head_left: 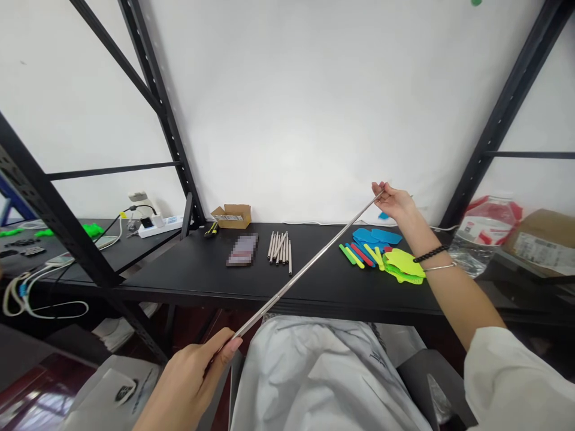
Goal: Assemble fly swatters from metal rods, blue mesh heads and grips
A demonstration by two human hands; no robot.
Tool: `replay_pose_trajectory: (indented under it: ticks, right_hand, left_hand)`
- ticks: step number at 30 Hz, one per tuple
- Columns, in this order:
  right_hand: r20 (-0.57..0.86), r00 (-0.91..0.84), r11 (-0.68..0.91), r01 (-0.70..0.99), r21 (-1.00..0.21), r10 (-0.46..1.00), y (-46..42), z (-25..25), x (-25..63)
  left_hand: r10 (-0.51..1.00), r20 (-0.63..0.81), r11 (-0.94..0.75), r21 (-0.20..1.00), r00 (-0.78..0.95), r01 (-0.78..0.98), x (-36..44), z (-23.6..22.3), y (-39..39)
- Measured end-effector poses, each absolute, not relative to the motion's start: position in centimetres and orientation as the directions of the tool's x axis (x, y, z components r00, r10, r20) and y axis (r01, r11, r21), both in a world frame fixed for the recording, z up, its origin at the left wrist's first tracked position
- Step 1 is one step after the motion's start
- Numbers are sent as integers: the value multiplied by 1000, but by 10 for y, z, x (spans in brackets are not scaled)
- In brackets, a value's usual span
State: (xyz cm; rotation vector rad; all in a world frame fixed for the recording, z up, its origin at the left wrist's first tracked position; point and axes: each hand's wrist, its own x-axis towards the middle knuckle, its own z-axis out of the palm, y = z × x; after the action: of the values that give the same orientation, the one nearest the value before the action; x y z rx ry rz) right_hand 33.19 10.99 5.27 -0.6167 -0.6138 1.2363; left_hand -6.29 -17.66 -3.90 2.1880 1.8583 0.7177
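Note:
A long thin metal rod stretches diagonally above the black table. My left hand is closed round its near end, low by my lap. Far out to the right, my right hand pinches the rod's other end near the white wall. A bundle of several short metal tubes lies on the table under the rod. To the right lie coloured plastic sticks, blue pieces and yellow-green mesh pieces.
A blurred flat item and a small open cardboard box sit on the table. A power strip with cables is on the left; a crumpled plastic bottle and a box are on the right. Black shelf posts frame both sides.

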Motion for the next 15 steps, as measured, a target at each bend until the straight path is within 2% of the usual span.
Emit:
replay_pose_trajectory:
  ticks: [3,9,13,15]
  right_hand:
    - [118,165,196,-614,-765,979,108,47,333]
    - [113,-5,96,-499,-861,994,102,29,332]
    - [144,-12,124,-433,-893,990,100,22,337]
    - [162,-18,141,-396,-907,987,99,22,341]
  left_hand:
    - [959,269,-202,441,86,875,-64,-37,-178]
    - [978,201,-135,454,47,881,-71,-40,-178]
    - [981,187,-140,475,56,869,-74,-45,-175]
    - [967,251,-166,475,48,864,-76,-49,-173]
